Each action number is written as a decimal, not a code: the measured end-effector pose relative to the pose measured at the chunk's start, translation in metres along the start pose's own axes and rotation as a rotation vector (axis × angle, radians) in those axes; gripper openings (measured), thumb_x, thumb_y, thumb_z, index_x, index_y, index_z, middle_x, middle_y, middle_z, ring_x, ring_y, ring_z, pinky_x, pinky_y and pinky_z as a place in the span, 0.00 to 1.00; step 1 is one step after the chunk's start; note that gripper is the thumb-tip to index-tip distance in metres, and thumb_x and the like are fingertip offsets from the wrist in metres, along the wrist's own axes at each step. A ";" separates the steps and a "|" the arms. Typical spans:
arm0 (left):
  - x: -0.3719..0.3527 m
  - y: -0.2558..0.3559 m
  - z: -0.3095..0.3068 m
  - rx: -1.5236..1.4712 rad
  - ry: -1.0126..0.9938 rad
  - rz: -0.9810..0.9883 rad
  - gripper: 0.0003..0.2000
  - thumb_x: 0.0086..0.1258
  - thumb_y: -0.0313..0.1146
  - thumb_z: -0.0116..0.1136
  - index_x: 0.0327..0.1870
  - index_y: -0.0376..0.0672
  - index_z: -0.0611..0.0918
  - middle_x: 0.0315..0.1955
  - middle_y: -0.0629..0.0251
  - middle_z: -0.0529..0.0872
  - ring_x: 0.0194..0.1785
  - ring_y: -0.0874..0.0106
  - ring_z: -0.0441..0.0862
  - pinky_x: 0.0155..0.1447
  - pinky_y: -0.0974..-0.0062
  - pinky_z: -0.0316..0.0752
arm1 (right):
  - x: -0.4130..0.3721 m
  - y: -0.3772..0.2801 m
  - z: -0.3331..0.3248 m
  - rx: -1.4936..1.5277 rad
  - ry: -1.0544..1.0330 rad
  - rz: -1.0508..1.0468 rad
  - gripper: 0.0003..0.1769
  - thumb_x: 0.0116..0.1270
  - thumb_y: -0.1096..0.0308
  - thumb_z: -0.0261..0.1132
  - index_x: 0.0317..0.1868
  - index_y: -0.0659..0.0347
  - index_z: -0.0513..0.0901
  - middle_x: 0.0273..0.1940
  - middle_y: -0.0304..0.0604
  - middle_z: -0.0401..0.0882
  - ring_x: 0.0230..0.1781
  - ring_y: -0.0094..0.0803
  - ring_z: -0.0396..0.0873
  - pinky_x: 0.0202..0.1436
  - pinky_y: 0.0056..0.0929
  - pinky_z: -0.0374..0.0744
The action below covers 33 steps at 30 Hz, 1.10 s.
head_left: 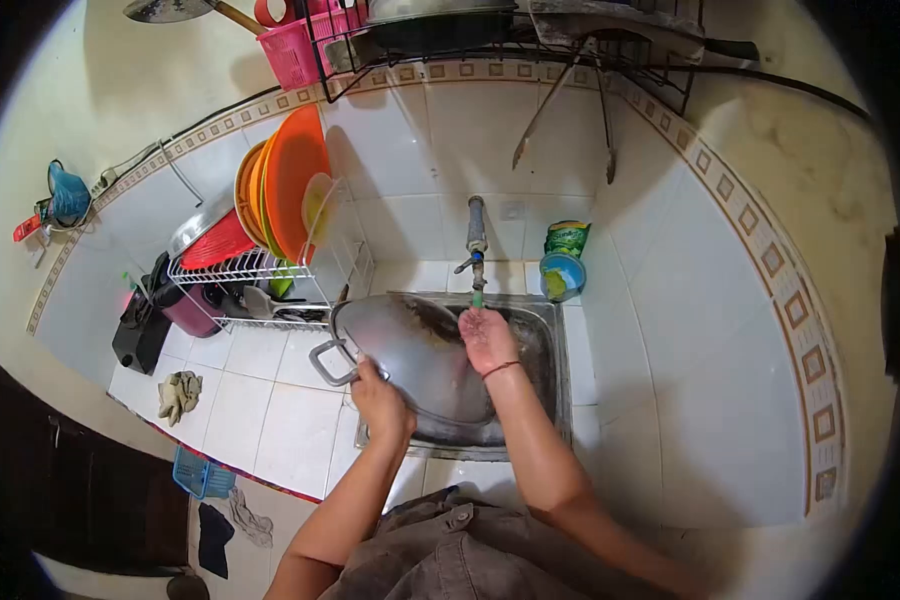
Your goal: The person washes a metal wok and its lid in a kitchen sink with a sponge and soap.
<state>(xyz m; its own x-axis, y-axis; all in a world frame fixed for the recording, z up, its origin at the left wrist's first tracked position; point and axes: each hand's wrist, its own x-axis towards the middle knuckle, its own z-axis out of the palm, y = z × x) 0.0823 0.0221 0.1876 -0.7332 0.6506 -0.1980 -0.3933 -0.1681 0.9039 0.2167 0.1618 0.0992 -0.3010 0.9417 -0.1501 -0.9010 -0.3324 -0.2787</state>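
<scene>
A large grey metal wok [410, 360] with a loop handle [330, 364] is tilted over the metal sink [562, 350]. My left hand [380, 402] grips the wok's near left rim, just beside the handle, thumb on the metal. Under the tap [477, 262], with its green end, my right hand [489, 342] is held palm up and slightly cupped, fingers towards the spout. It looks wet, and I see nothing held in it. The wok covers much of the sink's left part.
Left of the sink stands a white dish rack [260, 268] with orange plates [295, 185]. A blue bowl [562, 276] with a green sponge sits at the back right corner. Tongs [605, 120] hang from the black wire shelf [440, 52] above. A rag [180, 396] lies on the counter.
</scene>
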 end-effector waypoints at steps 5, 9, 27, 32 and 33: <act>-0.034 0.011 0.029 0.009 -0.143 -0.024 0.21 0.78 0.51 0.40 0.42 0.37 0.69 0.27 0.62 0.75 0.32 0.71 0.76 0.31 0.74 0.74 | -0.061 0.037 0.096 -1.336 -0.037 -0.810 0.09 0.65 0.72 0.56 0.40 0.66 0.81 0.40 0.50 0.81 0.43 0.45 0.79 0.51 0.34 0.76; -0.018 -0.007 0.023 -0.204 -0.206 -0.075 0.20 0.79 0.50 0.38 0.47 0.38 0.70 0.38 0.58 0.78 0.39 0.67 0.79 0.39 0.70 0.78 | -0.088 0.038 0.086 -1.849 -0.339 -0.900 0.17 0.69 0.66 0.57 0.57 0.59 0.79 0.57 0.52 0.76 0.63 0.46 0.70 0.67 0.36 0.66; 0.021 0.045 -0.043 0.090 -0.170 -0.289 0.24 0.78 0.49 0.43 0.49 0.32 0.77 0.39 0.55 0.83 0.38 0.64 0.82 0.43 0.66 0.79 | 0.073 0.028 -0.182 -0.067 0.396 0.136 0.13 0.72 0.63 0.50 0.37 0.62 0.77 0.32 0.45 0.80 0.35 0.40 0.81 0.39 0.34 0.81; 0.023 0.049 -0.040 0.037 -0.153 -0.282 0.23 0.77 0.49 0.44 0.48 0.32 0.77 0.37 0.55 0.83 0.37 0.65 0.82 0.41 0.66 0.79 | 0.067 0.023 -0.138 0.044 0.286 0.124 0.11 0.72 0.67 0.50 0.38 0.65 0.75 0.33 0.49 0.79 0.33 0.42 0.81 0.39 0.35 0.83; 0.025 0.048 -0.041 0.027 -0.161 -0.273 0.23 0.77 0.49 0.44 0.48 0.32 0.77 0.37 0.55 0.83 0.37 0.65 0.82 0.41 0.66 0.79 | 0.067 0.022 -0.135 0.018 0.263 0.117 0.09 0.71 0.68 0.51 0.39 0.65 0.74 0.33 0.49 0.79 0.34 0.41 0.81 0.41 0.34 0.83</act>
<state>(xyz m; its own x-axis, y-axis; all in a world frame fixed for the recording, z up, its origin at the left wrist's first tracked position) 0.0222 0.0000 0.2110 -0.5043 0.7786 -0.3735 -0.5469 0.0467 0.8359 0.2185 0.2105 -0.0451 -0.3137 0.8507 -0.4219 -0.8711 -0.4347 -0.2287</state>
